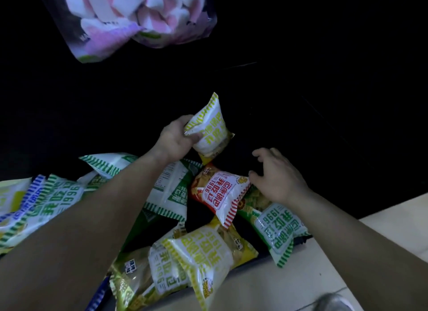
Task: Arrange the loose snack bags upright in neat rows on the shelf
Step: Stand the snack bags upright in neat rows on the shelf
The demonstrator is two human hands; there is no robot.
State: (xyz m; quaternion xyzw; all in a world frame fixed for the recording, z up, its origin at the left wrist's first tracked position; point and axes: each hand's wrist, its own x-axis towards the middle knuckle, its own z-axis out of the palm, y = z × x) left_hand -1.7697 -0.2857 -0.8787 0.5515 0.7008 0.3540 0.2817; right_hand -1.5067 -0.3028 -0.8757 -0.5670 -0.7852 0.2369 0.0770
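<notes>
My left hand [176, 138] grips a yellow-and-white snack bag [212, 127] by its lower left side and holds it upright over the dark shelf [301, 116]. My right hand [276, 174] hovers with fingers spread and loosely bent, its thumb touching the top edge of a red-and-white snack bag [218, 195]. Several more loose bags lie flat in a heap below: a green one [276, 227] under my right wrist, a green one [171, 190] under my left forearm, a yellow one [203, 252] near the shelf's front edge.
A clear bag of pink and white marshmallows [129, 16] hangs at the top left. More green, blue and yellow bags [39, 201] pile up at the left. The pale floor [289, 285] and a grey shoe [333, 302] show at the bottom right. The shelf's back is dark.
</notes>
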